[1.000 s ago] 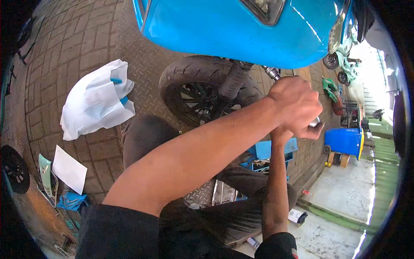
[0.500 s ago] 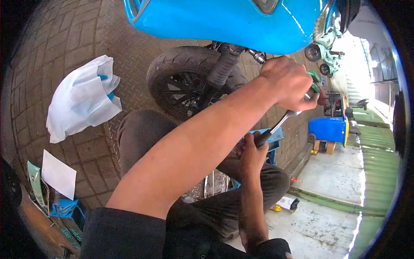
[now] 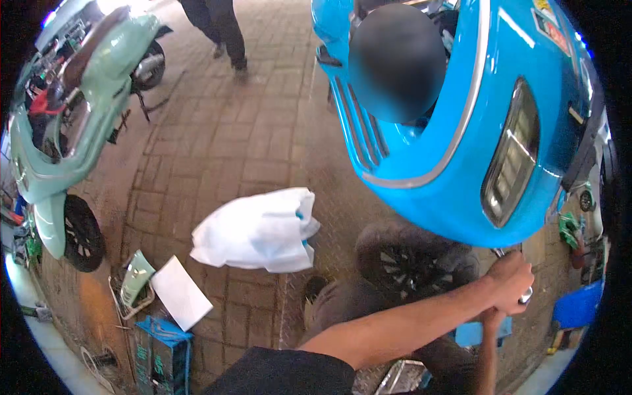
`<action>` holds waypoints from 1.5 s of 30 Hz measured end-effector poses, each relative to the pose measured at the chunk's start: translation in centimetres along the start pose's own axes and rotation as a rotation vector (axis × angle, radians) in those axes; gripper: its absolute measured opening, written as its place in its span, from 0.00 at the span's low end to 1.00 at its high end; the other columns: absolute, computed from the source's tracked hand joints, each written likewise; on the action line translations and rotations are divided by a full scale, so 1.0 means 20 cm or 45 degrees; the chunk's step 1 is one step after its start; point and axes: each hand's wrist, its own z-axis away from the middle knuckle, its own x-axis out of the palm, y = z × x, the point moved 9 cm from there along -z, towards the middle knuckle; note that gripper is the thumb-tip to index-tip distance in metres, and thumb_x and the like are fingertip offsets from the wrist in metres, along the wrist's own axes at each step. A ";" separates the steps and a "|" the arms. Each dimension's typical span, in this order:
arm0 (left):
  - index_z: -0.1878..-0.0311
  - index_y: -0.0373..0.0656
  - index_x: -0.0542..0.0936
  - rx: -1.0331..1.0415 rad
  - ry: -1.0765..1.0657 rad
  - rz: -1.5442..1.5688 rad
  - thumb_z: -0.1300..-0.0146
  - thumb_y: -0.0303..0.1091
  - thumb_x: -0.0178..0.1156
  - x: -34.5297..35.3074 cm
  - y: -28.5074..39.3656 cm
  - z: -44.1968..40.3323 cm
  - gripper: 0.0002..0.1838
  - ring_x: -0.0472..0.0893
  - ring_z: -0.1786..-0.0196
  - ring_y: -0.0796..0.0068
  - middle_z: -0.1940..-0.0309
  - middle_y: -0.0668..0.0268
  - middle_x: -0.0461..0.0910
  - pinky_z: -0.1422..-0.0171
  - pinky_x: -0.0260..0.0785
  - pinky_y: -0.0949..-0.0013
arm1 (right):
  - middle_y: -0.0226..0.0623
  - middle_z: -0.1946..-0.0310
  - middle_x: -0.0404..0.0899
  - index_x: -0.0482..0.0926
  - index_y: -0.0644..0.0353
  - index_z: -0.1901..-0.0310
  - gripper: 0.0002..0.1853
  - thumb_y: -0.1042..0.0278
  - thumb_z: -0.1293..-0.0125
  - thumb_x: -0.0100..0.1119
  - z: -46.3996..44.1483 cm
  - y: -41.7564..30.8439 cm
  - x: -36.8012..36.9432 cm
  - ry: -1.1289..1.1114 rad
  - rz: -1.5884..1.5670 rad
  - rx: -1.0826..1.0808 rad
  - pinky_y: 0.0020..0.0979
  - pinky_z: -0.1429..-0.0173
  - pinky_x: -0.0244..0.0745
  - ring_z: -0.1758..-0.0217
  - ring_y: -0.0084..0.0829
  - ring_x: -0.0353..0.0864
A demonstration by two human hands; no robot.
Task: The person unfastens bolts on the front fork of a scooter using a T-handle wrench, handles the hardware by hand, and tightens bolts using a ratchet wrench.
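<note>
At the front of the blue scooter [image 3: 421, 191], my left hand [image 3: 510, 283] is closed around the head of a ratchet wrench [image 3: 525, 295]. Its shiny metal shows at the fist's lower right, and a short piece of the socket extension [image 3: 498, 252] shows above the knuckles, under the bodywork. My right hand [image 3: 491, 318] sits just below, closed at the ratchet's handle. Its fingers and the handle are mostly hidden by my left hand. Beside my forearm is the scooter's front wheel [image 3: 401, 266], blurred.
A white plastic bag [image 3: 253, 230] lies on the paving, with a white sheet [image 3: 181, 293] and blue-black box [image 3: 164, 355] at lower left. A green scooter [image 3: 85, 112] stands far left. Another person's legs [image 3: 224, 29] are at the back. A blue bin [image 3: 578, 305] stands right.
My view has swung left and up, bringing in the green scooter, the other person's legs and more of the blue scooter. My hands now appear lower right, still together at the ratchet wrench.
</note>
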 end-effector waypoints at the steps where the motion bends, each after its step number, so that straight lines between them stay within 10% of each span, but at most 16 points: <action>1: 0.78 0.42 0.86 0.008 0.057 0.035 0.54 0.54 0.73 -0.01 0.01 0.00 0.21 0.86 0.70 0.49 0.78 0.54 0.83 0.60 0.79 0.49 | 0.43 0.34 0.75 0.67 0.70 0.29 0.29 0.70 0.26 0.66 -0.15 0.01 -0.04 0.088 -0.037 -0.031 0.42 0.28 0.73 0.34 0.38 0.74; 25: 0.47 0.33 0.81 0.052 -0.095 -0.084 0.53 0.62 0.69 0.17 -0.05 0.01 0.41 0.85 0.59 0.52 0.66 0.54 0.84 0.50 0.78 0.52 | 0.46 0.36 0.76 0.66 0.68 0.27 0.32 0.60 0.25 0.62 -0.20 0.06 0.15 0.434 -0.706 0.033 0.45 0.33 0.77 0.38 0.40 0.78; 31: 0.47 0.37 0.79 0.317 0.255 -0.034 0.53 0.60 0.71 0.04 0.03 0.12 0.39 0.84 0.53 0.52 0.59 0.52 0.82 0.47 0.76 0.52 | 0.47 0.37 0.76 0.65 0.68 0.27 0.33 0.58 0.25 0.61 -0.22 0.05 0.17 0.413 -0.785 0.013 0.46 0.34 0.78 0.39 0.41 0.79; 45: 0.56 0.38 0.81 0.218 -0.017 -0.176 0.53 0.63 0.69 0.12 -0.03 0.04 0.35 0.85 0.63 0.55 0.70 0.57 0.82 0.58 0.76 0.53 | 0.49 0.38 0.76 0.65 0.67 0.26 0.35 0.52 0.24 0.59 -0.19 0.05 0.23 0.324 -1.011 -0.038 0.48 0.37 0.80 0.41 0.42 0.81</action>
